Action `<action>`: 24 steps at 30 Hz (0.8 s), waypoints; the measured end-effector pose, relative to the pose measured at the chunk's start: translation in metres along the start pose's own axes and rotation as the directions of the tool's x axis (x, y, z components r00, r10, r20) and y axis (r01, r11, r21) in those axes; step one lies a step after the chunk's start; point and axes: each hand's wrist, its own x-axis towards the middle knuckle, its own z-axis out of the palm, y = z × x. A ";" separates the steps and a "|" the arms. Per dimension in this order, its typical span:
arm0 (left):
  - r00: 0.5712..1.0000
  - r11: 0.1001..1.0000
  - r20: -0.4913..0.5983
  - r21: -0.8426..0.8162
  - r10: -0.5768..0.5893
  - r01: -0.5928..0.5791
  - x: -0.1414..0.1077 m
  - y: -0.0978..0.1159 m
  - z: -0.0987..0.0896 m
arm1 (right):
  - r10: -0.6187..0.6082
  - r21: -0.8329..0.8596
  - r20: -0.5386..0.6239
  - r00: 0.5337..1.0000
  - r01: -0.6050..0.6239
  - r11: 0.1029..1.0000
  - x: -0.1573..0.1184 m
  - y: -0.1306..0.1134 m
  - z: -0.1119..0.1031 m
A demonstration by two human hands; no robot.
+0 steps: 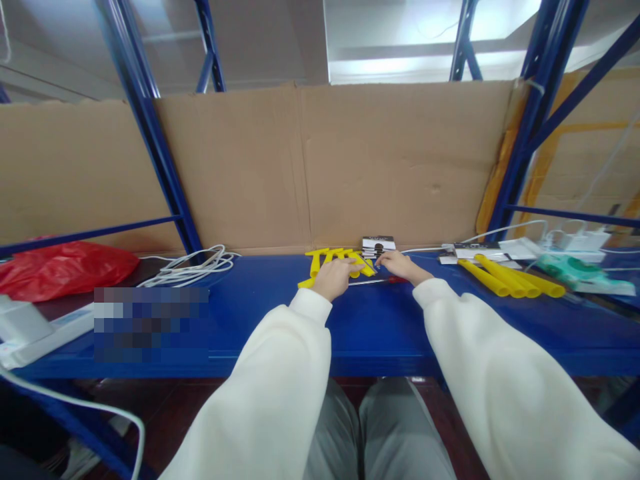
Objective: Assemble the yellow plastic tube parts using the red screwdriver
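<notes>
My left hand (334,277) is closed at one of several yellow T-shaped plastic pieces (316,261) lying side by side on the blue shelf top. Its fingertips press on the piece (369,268) nearest my right hand. Thumb and fingers of my right hand (400,265) are pinched together just right of that piece; what they hold is too small to make out. Below both hands lies a screwdriver (367,283), its shaft pointing left and its red handle partly under my right hand. A small black-and-white box (379,244) stands behind my right hand.
Yellow tubes (507,279) and a green plastic packet (573,268) lie at the right. On the left are a coiled white cable (203,265), a red plastic bag (75,268) and a white power strip (55,333). Cardboard (300,167) backs the shelf between blue posts (160,140).
</notes>
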 end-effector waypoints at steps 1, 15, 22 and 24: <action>1.000 1.000 0.006 0.008 0.002 -0.002 0.000 0.001 0.000 | -0.038 0.091 0.013 0.999 0.036 0.995 0.001 -0.002 0.000; 0.999 0.999 -0.008 -0.017 0.037 -0.037 0.000 0.004 0.005 | 0.025 0.525 0.024 0.999 -0.034 0.850 -0.005 -0.007 -0.005; 0.998 0.997 -0.033 -0.059 0.050 -0.052 -0.002 0.005 0.005 | 0.382 0.399 -0.240 0.893 -0.268 0.877 -0.002 0.025 -0.020; 0.998 0.996 -0.038 -0.063 0.057 -0.059 -0.002 0.005 0.005 | 0.447 0.288 -0.280 0.849 -0.370 0.883 -0.001 0.039 -0.023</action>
